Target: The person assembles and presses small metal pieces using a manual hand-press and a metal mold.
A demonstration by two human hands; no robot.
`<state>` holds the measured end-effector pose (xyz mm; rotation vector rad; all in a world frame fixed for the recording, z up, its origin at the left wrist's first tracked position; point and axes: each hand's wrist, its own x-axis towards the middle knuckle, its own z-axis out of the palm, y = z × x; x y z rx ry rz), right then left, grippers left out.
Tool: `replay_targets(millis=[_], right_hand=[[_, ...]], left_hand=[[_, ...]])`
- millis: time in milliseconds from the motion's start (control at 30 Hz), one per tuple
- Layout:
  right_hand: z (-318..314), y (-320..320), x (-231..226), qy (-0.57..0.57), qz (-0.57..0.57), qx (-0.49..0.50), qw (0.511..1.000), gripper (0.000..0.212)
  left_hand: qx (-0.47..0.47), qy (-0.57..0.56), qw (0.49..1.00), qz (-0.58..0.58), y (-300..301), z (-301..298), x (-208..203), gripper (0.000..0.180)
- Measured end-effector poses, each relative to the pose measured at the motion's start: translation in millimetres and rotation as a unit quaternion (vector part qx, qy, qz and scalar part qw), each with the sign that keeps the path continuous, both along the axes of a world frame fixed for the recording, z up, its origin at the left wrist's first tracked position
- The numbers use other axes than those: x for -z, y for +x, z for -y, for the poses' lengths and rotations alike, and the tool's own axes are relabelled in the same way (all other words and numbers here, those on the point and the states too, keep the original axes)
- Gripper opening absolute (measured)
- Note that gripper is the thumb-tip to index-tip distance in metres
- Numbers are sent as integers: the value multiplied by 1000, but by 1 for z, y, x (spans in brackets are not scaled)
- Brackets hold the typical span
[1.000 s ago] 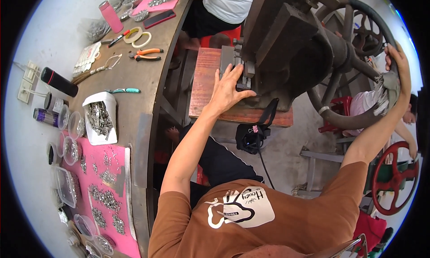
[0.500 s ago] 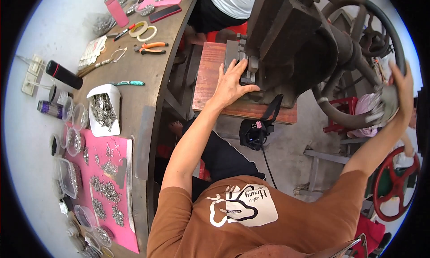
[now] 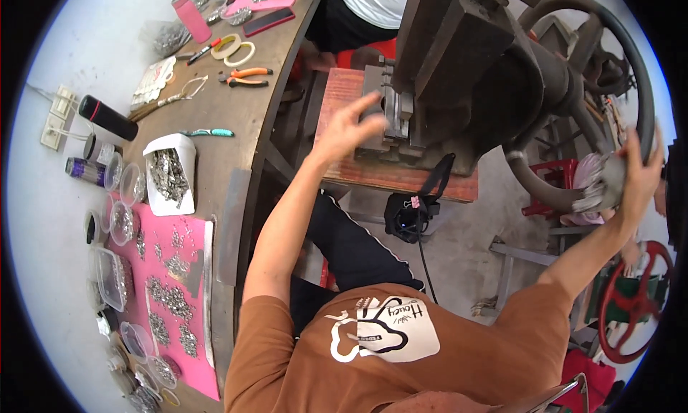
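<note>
A dark hand-operated screw press (image 3: 480, 76) stands on a reddish wooden block (image 3: 340, 105). My left hand (image 3: 347, 133) is just left of the metal die (image 3: 396, 119) at its base. The thumb and index finger are apart, slightly blurred, and nothing shows between them. Over at the right, my right hand (image 3: 640, 173) is on the rim of the press's black handwheel (image 3: 640, 76). Beside that hand, a grey bundle with pale strips (image 3: 608, 180) sits at the lower part of the wheel.
Along the left runs a workbench (image 3: 240, 144) with a white tray of metal pieces (image 3: 188, 187), a pink mat (image 3: 208, 370), clear tubs and orange-handled pliers (image 3: 247, 77). Under the press hangs a black strapped device (image 3: 408, 216). A person in white (image 3: 376, 4) sits beyond; a red handwheel (image 3: 634, 302) stands right.
My left hand has lifted off the die and drawn back to the left. My right hand has moved a little lower with the wheel's rim.
</note>
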<state>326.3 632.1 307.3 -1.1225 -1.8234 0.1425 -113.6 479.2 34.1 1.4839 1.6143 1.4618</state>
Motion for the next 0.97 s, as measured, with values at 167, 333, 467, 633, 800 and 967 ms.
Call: replay_targets(millis=[167, 333, 467, 633, 800, 967], right_hand=[[-67, -20, -60, 139, -13, -63, 988, 64], [-121, 31, -89, 92, 72, -78, 990, 51], [-126, 16, -90, 167, 101, -76, 978, 49], [10, -84, -16, 245, 81, -121, 959, 32], [105, -211, 129, -16, 182, -491, 852, 61], [171, -313, 216, -80, 214, -685, 691, 66]], left_hand=[[-37, 124, 988, 84, -26, -82, 25, 58], [83, -87, 992, -29, -20, -72, -8, 74], [12, -16, 966, -259, 2, -15, -16, 59], [-119, 75, 932, -333, 39, 28, -7, 32], [-243, 84, 913, -315, 48, 129, -3, 33], [-464, -11, 834, -298, 66, 266, -12, 29]])
